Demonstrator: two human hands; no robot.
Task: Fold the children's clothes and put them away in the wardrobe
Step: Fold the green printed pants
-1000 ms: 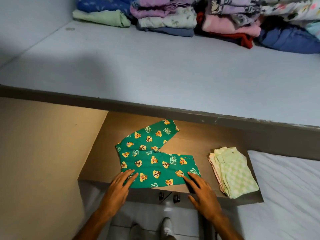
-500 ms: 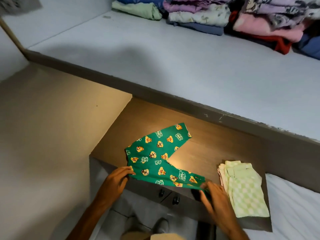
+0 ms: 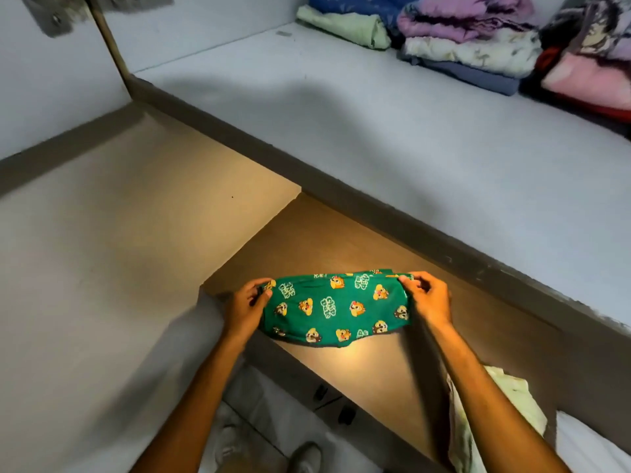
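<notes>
- Nearest me, at 5 o'clock, the pale green checked stack (image 3: pixel 505 397) sits on the right end of the brown shelf (image 3: pixel 382 367), partly hidden by my right forearm; I judge it is already folded and parked aside so the middle stays free for working.
- My left hand (image 3: pixel 244 310) and right hand (image 3: pixel 426 302) each grip one end of the green printed garment (image 3: pixel 336 310), at 9 and 3 o'clock of the cloth.
- The fingers (image 3: pixel 261 291) of both hands are pinching the top edge, thumbs in front. Holding the two corners apart keeps the cloth taut, so the layers line up for the next fold.
- The garment hangs from that pinched edge over the lit middle of the shelf; I cannot tell whether its lower hem touches the wood.
- Farther off, at 12 to 2 o'clock, the upper grey shelf (image 3: pixel 392 131) carries the folded clothes pile (image 3: pixel 471 39) pushed to its back, leaving the front bare, likely room for this piece.
</notes>
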